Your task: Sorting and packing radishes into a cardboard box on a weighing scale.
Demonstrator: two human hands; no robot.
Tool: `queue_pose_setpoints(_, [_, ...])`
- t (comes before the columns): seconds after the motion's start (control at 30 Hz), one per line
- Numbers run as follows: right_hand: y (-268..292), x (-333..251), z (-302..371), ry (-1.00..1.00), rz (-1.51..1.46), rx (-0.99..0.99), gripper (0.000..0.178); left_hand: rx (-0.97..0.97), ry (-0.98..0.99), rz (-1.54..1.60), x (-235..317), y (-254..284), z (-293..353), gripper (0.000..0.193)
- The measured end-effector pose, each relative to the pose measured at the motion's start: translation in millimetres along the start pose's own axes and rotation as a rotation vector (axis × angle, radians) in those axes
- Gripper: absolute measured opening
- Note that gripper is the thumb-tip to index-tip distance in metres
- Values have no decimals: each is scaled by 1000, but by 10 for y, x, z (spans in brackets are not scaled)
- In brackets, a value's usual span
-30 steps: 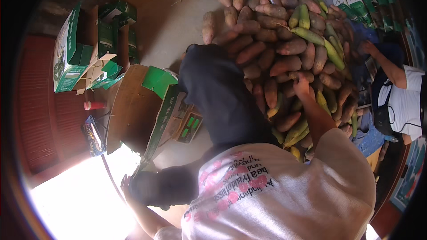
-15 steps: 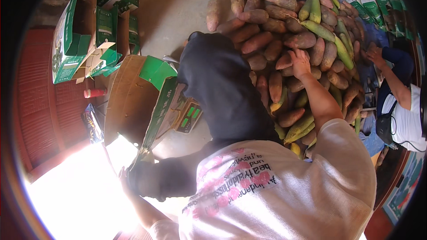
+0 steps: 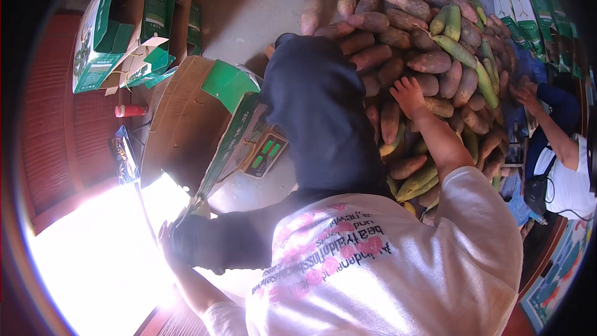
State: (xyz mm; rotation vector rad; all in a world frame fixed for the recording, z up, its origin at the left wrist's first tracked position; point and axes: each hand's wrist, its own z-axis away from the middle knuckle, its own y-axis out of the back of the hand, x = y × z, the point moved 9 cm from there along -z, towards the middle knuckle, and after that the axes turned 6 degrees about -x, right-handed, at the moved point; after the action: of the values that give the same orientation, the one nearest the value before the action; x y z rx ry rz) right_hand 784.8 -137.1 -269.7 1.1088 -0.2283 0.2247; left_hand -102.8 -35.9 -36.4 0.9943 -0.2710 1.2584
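My right hand [image 3: 408, 96] rests against a heap of long, thick reddish-brown vegetables [image 3: 429, 62] at the upper right. Its fingers are spread, with nothing visibly held. Long green and yellowish vegetables [image 3: 457, 50] lie mixed among them. At the lower left, my left hand [image 3: 164, 236] is near the lower edge of an open cardboard box [image 3: 227, 143]; strong glare washes out its fingers. The box stands beside my left leg, and its inside is mostly hidden.
A scale with a green lit display [image 3: 265, 154] sits between the box and my leg. Open green-and-white boxes [image 3: 106, 37] stand at upper left, more boxes [image 3: 528, 18] at upper right. Another person's hand [image 3: 528, 96] reaches the heap's right edge. A red cylinder [image 3: 132, 110] is at left.
My right hand has shifted slightly left on the heap, and its fingers look more spread. The head view has shifted a little. The left hand stays by the box.
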Motion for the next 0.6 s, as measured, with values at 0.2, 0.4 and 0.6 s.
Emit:
queue_pose_setpoints(0.2, [527,578,650,-110,-243,435,40,-46,-70,-49,-37,402,-658,45])
queue_pose_setpoints(0.4, [131,1472,1335,-429,-772,396,51,-32,-162,-60,-262,792,-1002,45])
queue_pose_setpoints(0.6, [-577,1787,1324,-576,-544,94,65,-44,-179,-3,-662,735,-970,50])
